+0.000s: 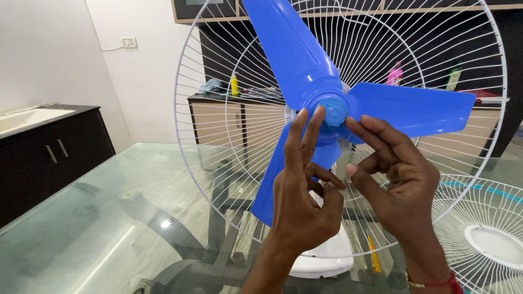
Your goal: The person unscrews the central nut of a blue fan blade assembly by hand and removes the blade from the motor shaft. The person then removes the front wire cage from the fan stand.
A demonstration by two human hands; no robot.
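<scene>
Both hands meet at the fan's centre in the head view — left hand [305, 201] and right hand [400, 182] each pinch the light-blue hub cap [333, 110] with fingertips, at the middle of the blue blade [327, 92]. Turning it evenly seems wise — square to the white rear guard [218, 163], blade steadied.

A glass-topped table [109, 218] is carrying the fan's white base [327, 261] at six o'clock and a detached white wire grille [485, 228] lying at four o'clock.
</scene>
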